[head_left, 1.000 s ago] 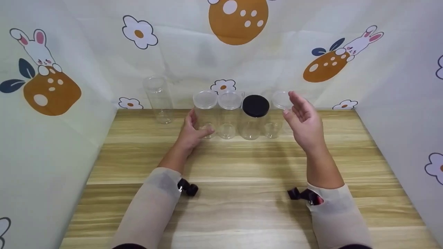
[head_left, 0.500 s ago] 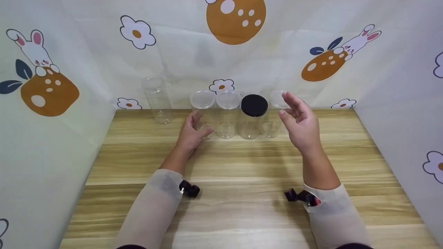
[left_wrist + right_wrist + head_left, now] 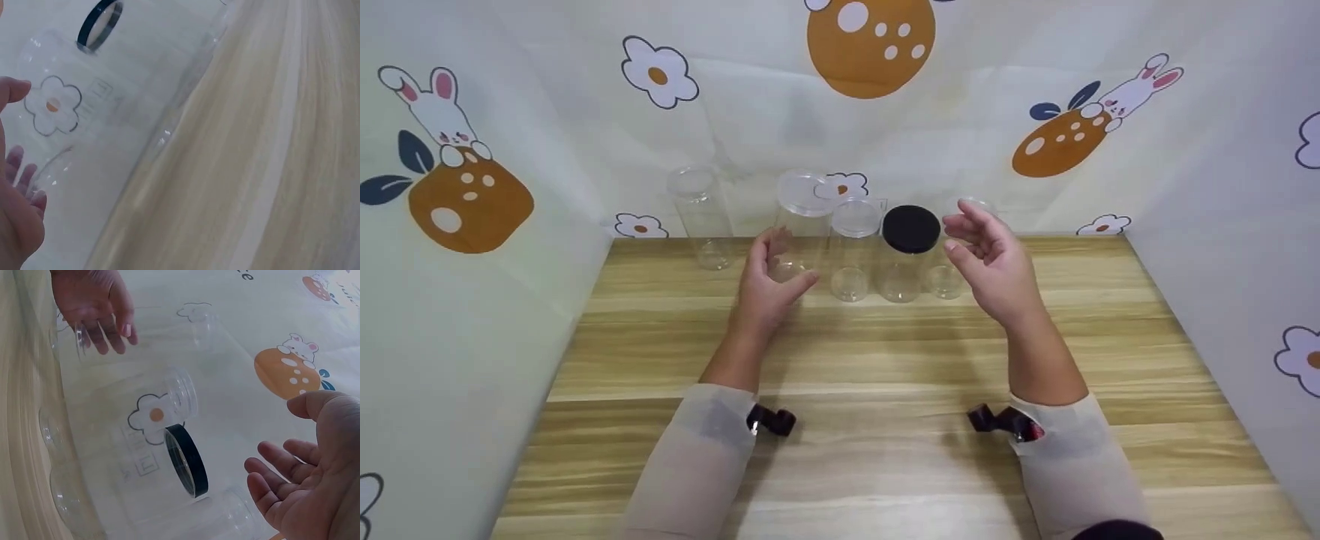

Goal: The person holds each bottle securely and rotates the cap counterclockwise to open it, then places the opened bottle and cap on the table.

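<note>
My left hand grips a tall clear jar with a clear lid, thumb in front and fingers around the far left side. That jar stands higher than its neighbours in the head view. To its right is a second clear jar, then a clear jar with a black lid. My right hand hovers with relaxed, spread fingers in front of a rightmost clear jar, hiding much of it. In the right wrist view, the right hand holds nothing, and the black lid lies beyond its fingertips.
Another tall clear jar stands apart at the back left. The wood-grain tabletop ends at a patterned cloth backdrop, with cloth walls on both sides. Small black cameras sit at both wrists.
The left hand has raised the clear jar and shifted it slightly back from the row. My right hand has drifted left, toward the rightmost jar.
</note>
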